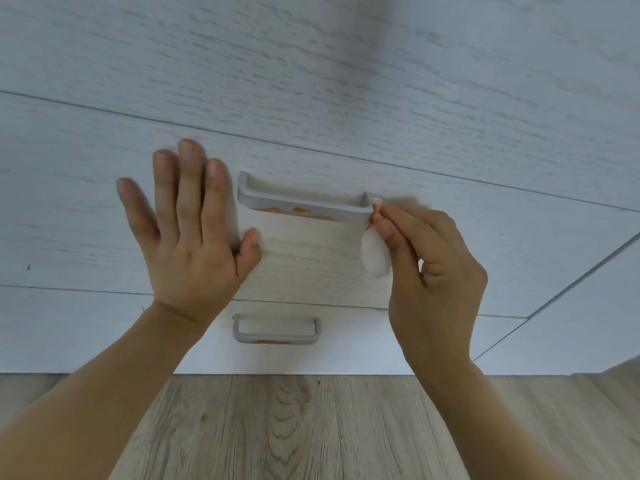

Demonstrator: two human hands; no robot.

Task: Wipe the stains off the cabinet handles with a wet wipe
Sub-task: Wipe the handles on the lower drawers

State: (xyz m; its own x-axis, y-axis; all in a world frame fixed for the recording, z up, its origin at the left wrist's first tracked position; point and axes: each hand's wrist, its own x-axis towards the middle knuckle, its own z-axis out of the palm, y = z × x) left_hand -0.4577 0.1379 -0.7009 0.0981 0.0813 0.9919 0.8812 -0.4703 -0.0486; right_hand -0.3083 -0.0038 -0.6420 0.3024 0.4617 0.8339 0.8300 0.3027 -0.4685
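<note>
The right hand (433, 271) pinches a folded white wet wipe (374, 254) between thumb and fingers, its top corner touching the right end of the upper grey handle (304, 206), which bears orange stains. The left hand (187, 233) lies flat, fingers spread, on the drawer front (311, 265) just left of that handle. Below both hands, a lower handle (277, 330) shows orange smears.

No text, label, brand, number or sign can be read anywhere on the things in this view.
</note>
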